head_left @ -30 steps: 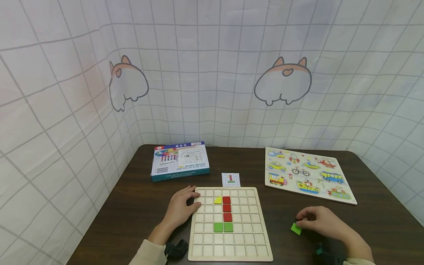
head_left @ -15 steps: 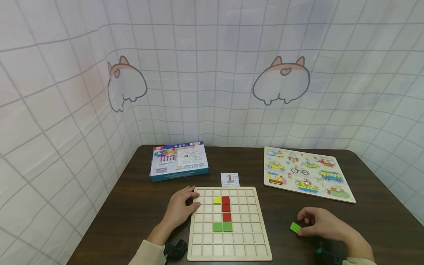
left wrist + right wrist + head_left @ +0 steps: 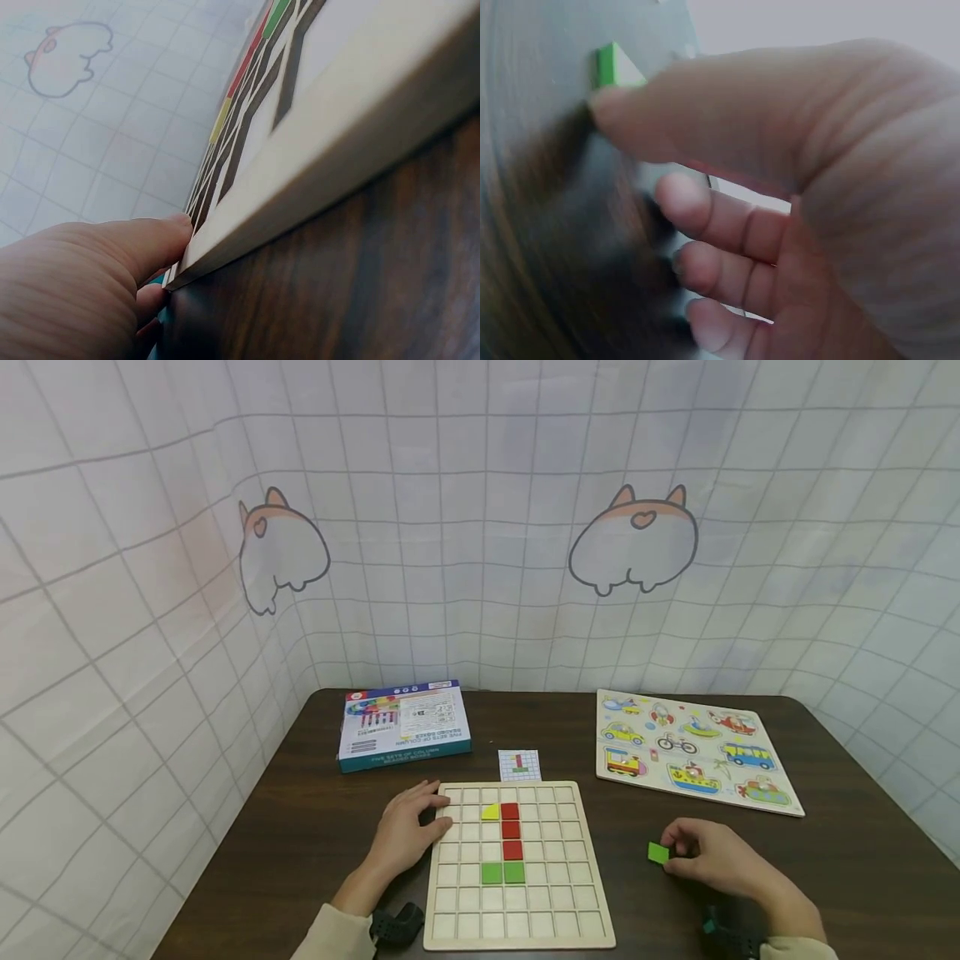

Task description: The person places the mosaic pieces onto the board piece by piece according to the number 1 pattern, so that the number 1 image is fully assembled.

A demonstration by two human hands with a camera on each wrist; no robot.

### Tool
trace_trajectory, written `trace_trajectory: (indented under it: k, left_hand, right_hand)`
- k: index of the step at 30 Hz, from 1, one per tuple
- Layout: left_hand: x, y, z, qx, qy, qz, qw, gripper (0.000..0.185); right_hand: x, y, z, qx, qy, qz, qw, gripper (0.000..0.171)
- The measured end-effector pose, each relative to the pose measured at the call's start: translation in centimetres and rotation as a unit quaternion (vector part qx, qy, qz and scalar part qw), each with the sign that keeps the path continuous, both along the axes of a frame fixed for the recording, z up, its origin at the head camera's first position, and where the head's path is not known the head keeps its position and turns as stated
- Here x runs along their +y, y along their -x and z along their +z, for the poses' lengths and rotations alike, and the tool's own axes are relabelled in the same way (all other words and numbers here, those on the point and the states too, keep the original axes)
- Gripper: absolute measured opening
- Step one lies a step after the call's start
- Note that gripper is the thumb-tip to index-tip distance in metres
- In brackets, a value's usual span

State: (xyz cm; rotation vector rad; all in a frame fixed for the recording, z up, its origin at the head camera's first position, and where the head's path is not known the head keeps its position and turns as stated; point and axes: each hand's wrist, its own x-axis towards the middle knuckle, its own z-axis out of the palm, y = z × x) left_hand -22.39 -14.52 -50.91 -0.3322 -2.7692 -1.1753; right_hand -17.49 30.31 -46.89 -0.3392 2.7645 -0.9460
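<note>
The right hand (image 3: 712, 858) pinched a small green tile (image 3: 657, 852) just off the dark surface (image 3: 315, 835) — right of the wooden grid board (image 3: 517, 927). The left hand (image 3: 408, 831) lay flat and relaxed on the board's left edge, holding nothing.

The box (image 3: 405, 723) on the counter (image 3: 315, 827) carries upside-down print; its front edge seems to read "FIVE SETS OF COLUMN BEADING BOXES", though it is too small to be sure. Nothing else is legible.
</note>
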Motion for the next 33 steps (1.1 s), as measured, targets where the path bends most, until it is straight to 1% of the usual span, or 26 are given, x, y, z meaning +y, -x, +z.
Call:
trace_trajectory:
  k: [4, 8, 14, 18, 23, 30, 33]
  left_hand:
    - [0.0, 0.0, -0.1, 0.001, 0.005, -0.002, 1.0000, 0.030]
    - [0.1, 0.0, -0.1, 0.003, 0.003, -0.004, 1.0000, 0.030]
    - [0.0, 0.0, -0.1, 0.016, 0.000, -0.011, 0.9998, 0.030]
    - [-0.1, 0.0, -0.1, 0.021, -0.003, -0.012, 0.9997, 0.030]
    - [-0.1, 0.0, 0.0, 0.015, -0.002, -0.008, 0.9999, 0.030]
    - [-0.1, -0.1, 0.0, 0.010, 0.001, -0.007, 0.9999, 0.030]
    - [-0.1, 0.0, 0.0, 0.011, 0.001, -0.006, 0.9999, 0.030]
  right_hand:
    - [-0.7, 0.1, -0.4, 0.016, -0.014, -0.025, 0.999, 0.022]
    - [-1.2, 0.3, -0.6, 0.029, -0.022, -0.047, 0.998, 0.022]
    - [-1.6, 0.5, -0.4, 0.027, -0.017, -0.048, 0.998, 0.029]
    - [-1.9, 0.7, -0.4, 0.031, -0.023, -0.056, 0.998, 0.026]
    - [-2.5, 1.0, -0.5, 0.051, -0.031, -0.052, 0.997, 0.022]
    - [-3.4, 1.2, -0.7, 0.094, -0.051, -0.038, 0.994, 0.017]
    - [-3.7, 1.3, -0.8, 0.106, -0.046, -0.035, 0.993, 0.016]
